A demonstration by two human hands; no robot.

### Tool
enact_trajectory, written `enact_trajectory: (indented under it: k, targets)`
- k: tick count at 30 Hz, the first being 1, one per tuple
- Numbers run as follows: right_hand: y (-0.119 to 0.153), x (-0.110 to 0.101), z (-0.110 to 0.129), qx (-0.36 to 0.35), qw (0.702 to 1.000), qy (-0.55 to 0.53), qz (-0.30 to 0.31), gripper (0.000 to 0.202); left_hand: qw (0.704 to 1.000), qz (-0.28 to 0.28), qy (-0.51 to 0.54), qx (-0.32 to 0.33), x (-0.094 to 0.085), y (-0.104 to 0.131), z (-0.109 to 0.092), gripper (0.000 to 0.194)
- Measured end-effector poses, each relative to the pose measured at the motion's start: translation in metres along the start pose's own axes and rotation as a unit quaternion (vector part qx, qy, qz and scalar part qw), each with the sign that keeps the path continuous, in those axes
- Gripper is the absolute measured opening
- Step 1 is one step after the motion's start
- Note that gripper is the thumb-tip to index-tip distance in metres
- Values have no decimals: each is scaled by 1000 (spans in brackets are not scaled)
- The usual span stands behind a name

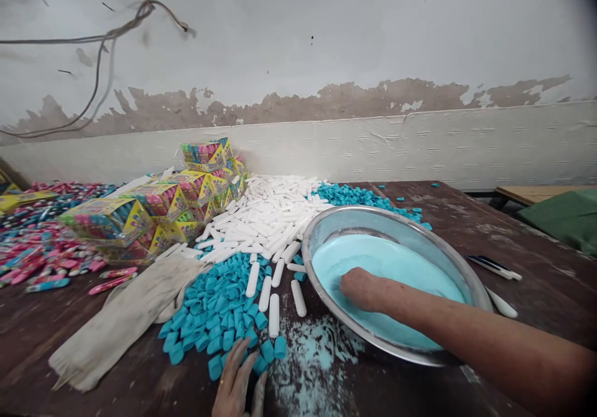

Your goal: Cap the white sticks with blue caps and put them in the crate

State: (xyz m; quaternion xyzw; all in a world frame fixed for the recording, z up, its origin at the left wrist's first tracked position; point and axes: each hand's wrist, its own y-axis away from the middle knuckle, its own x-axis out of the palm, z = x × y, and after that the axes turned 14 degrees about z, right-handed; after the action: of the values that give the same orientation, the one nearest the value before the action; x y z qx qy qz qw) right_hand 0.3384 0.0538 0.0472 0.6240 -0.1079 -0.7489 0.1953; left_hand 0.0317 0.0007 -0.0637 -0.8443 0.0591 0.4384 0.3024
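Note:
My left hand (237,383) is at the near edge of a heap of small blue plastic caps (219,305). Its fingers are spread and reach to the closest caps; no cap shows in its grip. My right hand (361,289) is inside a wide metal basin (321,305), pushed into pale blue powder (420,280). The powder and the back of the hand hide its fingers, so what they hold cannot be seen. Several white rounded tubes (274,315) lie between the caps and the basin, in front of a large pile of white tubes (270,211).
A cloth glove (125,317) lies left of the caps. Behind it are stacked clear packs (112,215) and loose pink and blue pieces (37,249). More blue caps (359,196) lie behind the basin. Pen-like items (494,266) lie at its right. Powder (321,355) is spilled on the table.

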Motion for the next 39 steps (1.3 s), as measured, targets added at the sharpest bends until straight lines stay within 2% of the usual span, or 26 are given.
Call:
enact_trajectory:
  k: [4, 8, 11, 13, 16, 18, 21, 24, 27, 29, 30, 32, 33, 35, 39]
  targets:
    - [1, -12, 1, -61, 996, -41, 39, 17, 1000, -6, 15, 10, 0, 0, 0, 23]
    - [15, -25, -17, -60, 991, -110, 54, 20, 999, -14, 38, 27, -7, 0, -6, 23]
    - [32, -25, -29, -51, 979, -196, 8, 17, 997, -13, 61, 43, -18, -12, -25, 24]
    - [43, -23, -33, -46, 969, -241, -29, 11, 995, 8, 72, 63, -28, -30, -47, 27]
    - [58, -18, -36, -47, 954, -291, -49, 8, 986, 88, 69, 124, -37, -69, -94, 29]
    - [67, -15, -36, -64, 942, -324, -56, 8, 972, 153, 81, 156, -35, -97, -127, 30]
    - [79, -12, -36, -86, 920, -373, -81, 6, 948, 258, 112, 152, -17, -133, -168, 31]
    - [90, -8, -38, -81, 916, -382, -89, 4, 919, 351, 153, 91, 8, -157, -189, 21]
    - [101, 0, -39, -64, 935, -328, -122, 19, 908, 372, 183, 61, 24, -169, -192, 10]
    - [107, 8, -39, -23, 960, -218, -175, 29, 906, 365, 204, 63, 26, -172, -188, 11]
    - [109, 12, -39, 5, 971, -152, -184, 27, 904, 363, 217, 64, 24, -172, -186, 12]
    - [111, 22, -42, 57, 984, -50, -159, 16, 899, 361, 240, 67, 17, -171, -183, 15]
    - [111, 27, -44, 68, 987, -23, -147, 19, 894, 358, 259, 68, 12, -170, -182, 16]
    - [110, 34, -49, 61, 980, 2, -188, 26, 881, 349, 314, 66, -1, -166, -178, 16]
    - [119, 42, -46, -39, 926, 15, -375, 34, 864, 291, 410, 28, -40, -151, -154, 18]
